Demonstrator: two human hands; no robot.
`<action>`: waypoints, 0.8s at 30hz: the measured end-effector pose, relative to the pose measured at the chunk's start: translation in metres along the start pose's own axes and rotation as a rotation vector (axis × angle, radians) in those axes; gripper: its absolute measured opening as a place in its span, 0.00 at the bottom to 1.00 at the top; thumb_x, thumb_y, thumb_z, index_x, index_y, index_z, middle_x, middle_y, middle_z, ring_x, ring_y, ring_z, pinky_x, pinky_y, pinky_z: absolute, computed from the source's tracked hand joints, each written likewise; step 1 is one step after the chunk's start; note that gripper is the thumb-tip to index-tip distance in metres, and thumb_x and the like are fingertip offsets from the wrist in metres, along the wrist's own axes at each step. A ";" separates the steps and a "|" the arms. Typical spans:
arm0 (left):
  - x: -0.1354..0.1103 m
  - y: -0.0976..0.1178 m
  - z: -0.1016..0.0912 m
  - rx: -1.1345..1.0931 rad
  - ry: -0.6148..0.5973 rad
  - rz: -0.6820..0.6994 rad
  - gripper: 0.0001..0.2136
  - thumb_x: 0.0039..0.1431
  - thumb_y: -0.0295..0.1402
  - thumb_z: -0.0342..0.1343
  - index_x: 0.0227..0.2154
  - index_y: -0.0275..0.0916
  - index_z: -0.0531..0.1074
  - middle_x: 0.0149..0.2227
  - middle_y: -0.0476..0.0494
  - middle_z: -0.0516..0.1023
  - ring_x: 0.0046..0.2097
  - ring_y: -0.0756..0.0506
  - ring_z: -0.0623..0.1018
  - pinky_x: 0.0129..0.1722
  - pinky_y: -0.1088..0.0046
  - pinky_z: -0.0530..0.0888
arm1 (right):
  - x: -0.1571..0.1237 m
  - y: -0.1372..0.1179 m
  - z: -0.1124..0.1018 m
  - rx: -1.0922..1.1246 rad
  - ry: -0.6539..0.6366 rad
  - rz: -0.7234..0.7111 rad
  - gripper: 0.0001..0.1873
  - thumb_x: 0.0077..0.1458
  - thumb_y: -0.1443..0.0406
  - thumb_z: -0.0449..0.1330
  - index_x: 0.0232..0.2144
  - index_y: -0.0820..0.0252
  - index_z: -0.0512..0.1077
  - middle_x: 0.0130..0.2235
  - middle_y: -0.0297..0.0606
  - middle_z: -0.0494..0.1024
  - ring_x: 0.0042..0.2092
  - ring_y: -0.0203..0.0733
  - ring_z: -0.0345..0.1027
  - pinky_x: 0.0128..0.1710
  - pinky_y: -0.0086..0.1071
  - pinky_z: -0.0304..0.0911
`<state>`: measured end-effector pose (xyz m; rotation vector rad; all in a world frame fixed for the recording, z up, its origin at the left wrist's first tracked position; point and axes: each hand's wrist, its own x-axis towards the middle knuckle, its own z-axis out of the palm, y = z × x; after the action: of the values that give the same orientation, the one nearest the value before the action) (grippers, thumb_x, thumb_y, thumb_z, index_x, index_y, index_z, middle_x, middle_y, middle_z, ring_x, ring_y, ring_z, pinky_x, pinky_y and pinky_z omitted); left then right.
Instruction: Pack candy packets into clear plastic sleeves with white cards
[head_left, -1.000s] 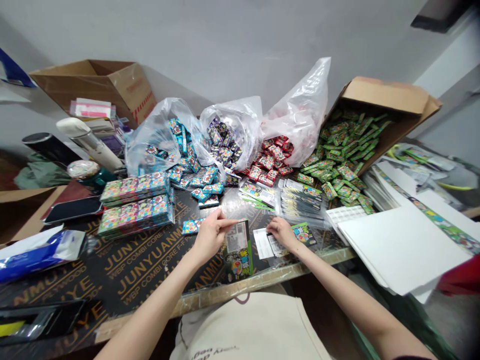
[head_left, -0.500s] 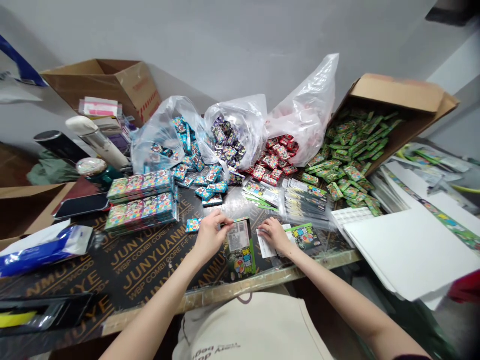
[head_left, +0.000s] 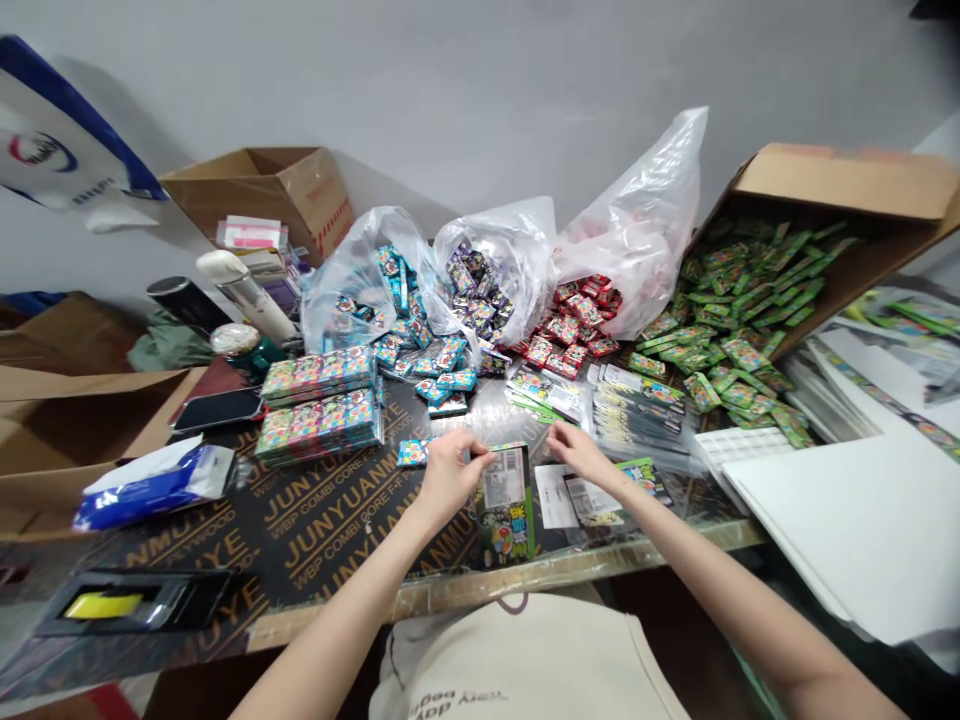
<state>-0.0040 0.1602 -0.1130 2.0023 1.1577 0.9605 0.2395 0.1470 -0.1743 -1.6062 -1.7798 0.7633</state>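
My left hand [head_left: 454, 468] pinches the top edge of a black and green printed packet [head_left: 507, 520], which lies near the table's front edge with a barcode label showing. To its right, my right hand [head_left: 583, 456] is raised a little, thumb and fingers drawn together; whatever is between them, if anything, is too small to make out. Below that hand lie a white paper slip [head_left: 556, 498] and another black and green packet [head_left: 646, 480], partly covered by the forearm. A few flat blue packs [head_left: 412, 453] sit just left of my left hand.
Behind are plastic bags of small blue [head_left: 409, 330], purple [head_left: 476, 285] and red packs [head_left: 574, 320]. A tipped carton [head_left: 840, 180] spills green packs. Stacked wrapped packs [head_left: 319, 425] and a phone [head_left: 217, 408] stand left; clear sleeves [head_left: 637, 415] and white sheets [head_left: 832, 510] lie right.
My right hand has lifted off the white slip and moved away from me, uncovering more of it. My left hand keeps its pinch on the packet. The camera view has shifted left.
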 end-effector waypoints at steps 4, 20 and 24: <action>-0.002 0.000 -0.001 -0.008 -0.018 0.017 0.03 0.46 0.27 0.57 0.21 0.37 0.70 0.26 0.46 0.74 0.31 0.48 0.73 0.31 0.73 0.68 | 0.024 -0.057 -0.020 0.210 -0.114 -0.099 0.09 0.53 0.60 0.53 0.26 0.60 0.65 0.28 0.34 0.69 0.32 0.36 0.62 0.30 0.27 0.57; -0.007 0.009 0.011 0.178 0.012 0.118 0.04 0.52 0.32 0.55 0.27 0.38 0.71 0.26 0.48 0.67 0.30 0.49 0.68 0.30 0.74 0.64 | 0.047 -0.087 0.005 0.309 -0.380 -0.063 0.10 0.44 0.64 0.61 0.31 0.61 0.65 0.17 0.23 0.62 0.20 0.29 0.54 0.20 0.23 0.49; -0.017 0.002 -0.011 0.360 -0.038 0.120 0.12 0.58 0.34 0.47 0.41 0.42 0.72 0.28 0.47 0.64 0.31 0.48 0.67 0.31 0.73 0.64 | 0.036 -0.054 -0.003 -0.032 -0.105 -0.064 0.13 0.49 0.65 0.58 0.40 0.59 0.66 0.25 0.30 0.69 0.26 0.34 0.62 0.28 0.27 0.56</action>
<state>-0.0180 0.1460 -0.1096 2.3863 1.2732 0.8106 0.2045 0.1776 -0.1291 -1.5471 -1.9169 0.8069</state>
